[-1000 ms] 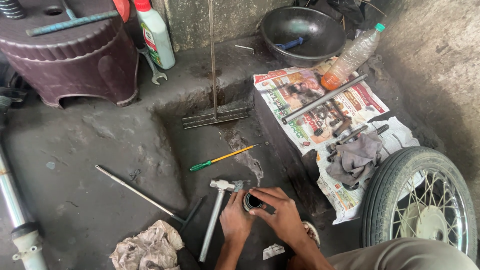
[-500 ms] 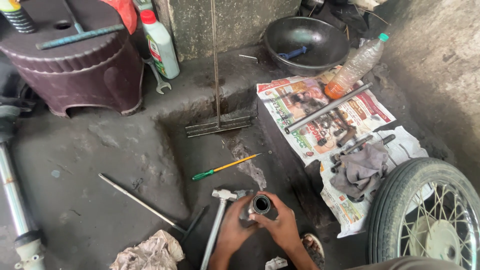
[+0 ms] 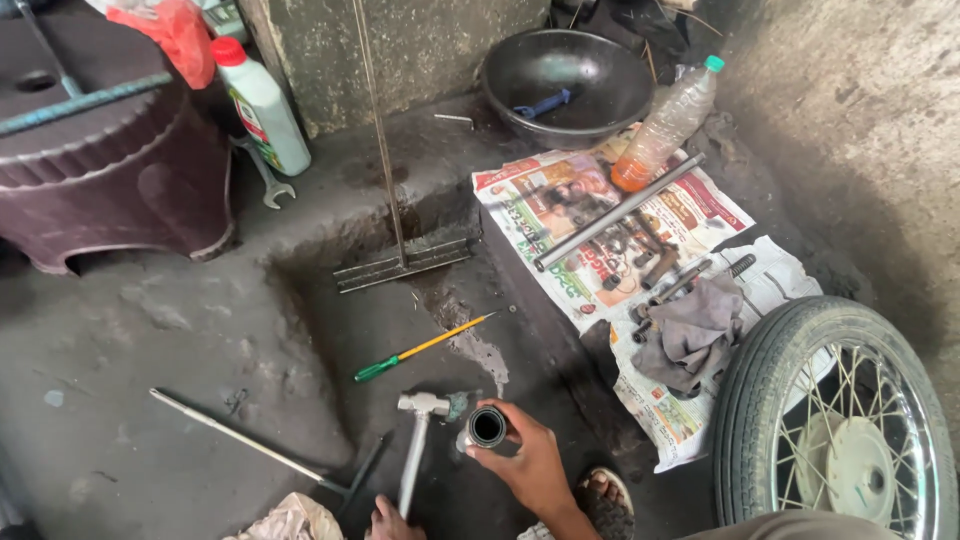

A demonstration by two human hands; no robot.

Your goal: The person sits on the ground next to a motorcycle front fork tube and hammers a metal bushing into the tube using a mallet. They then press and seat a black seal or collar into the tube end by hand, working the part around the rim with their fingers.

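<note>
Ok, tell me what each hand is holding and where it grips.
The right hand holds a short dark tube around its lower body, open end up. The left hand is at the bottom of the hammer handle; its grip cannot be told.

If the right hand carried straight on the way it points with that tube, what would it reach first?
The right hand points up-left, holding the dark tube. The hammer head looks first in line, with the green-handled screwdriver beyond; depth is unclear.

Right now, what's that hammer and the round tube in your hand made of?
The hammer looks like bare metal: dull silvery grey head and handle. The tube in the right hand looks like dark metal, maybe rubber-lined; its black rim leaves that unsure.
</note>
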